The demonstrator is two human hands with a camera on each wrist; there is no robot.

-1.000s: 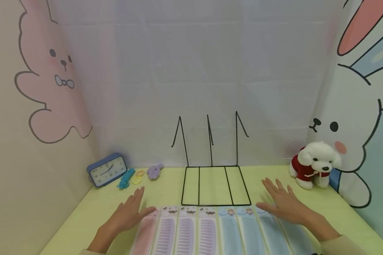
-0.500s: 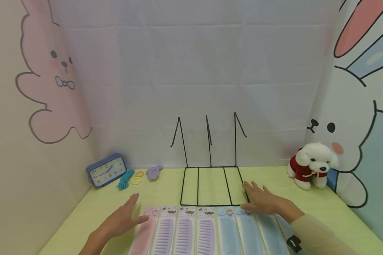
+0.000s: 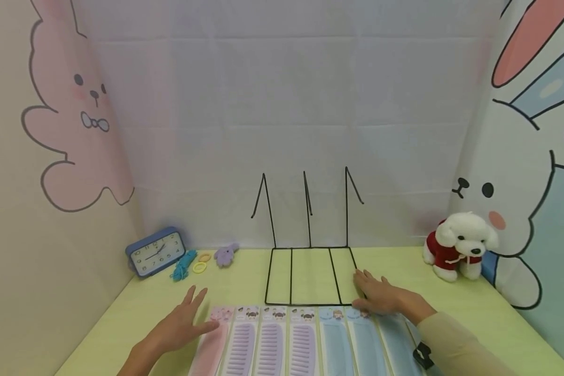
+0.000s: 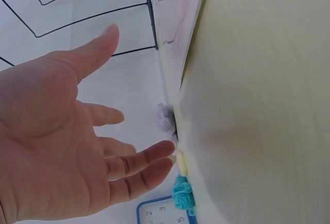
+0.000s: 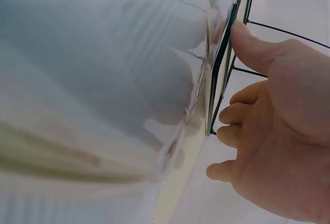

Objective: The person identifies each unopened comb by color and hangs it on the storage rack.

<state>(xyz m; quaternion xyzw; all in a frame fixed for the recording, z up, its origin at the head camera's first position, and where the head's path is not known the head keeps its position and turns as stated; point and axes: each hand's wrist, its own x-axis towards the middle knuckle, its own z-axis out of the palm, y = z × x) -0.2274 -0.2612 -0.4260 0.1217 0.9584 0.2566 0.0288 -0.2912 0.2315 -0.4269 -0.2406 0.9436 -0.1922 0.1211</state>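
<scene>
Your yellow desk (image 3: 237, 284): row of pink, purple and blue packs (image 3: 303, 344), comb shapes on the purple, just in front of black wire rack (image 3: 291, 277). Plush dog (image 3: 460, 245) well right of rack. Your left hand (image 3: 180, 324): front-left of rack, fingers apart. Your right hand (image 3: 378, 295): rack's right edge, thumb apart from fingers, contact unclear. Purple toy (image 3: 225, 256) left of rack.

Yellow table (image 3: 244, 284); packaged combs (image 3: 271, 347), wire rack (image 3: 310, 247); clock (image 3: 157, 254), cord (image 3: 183, 265), rings (image 3: 199, 272), purple toy (image 3: 225, 256), plush dog (image 3: 458, 248)
</scene>
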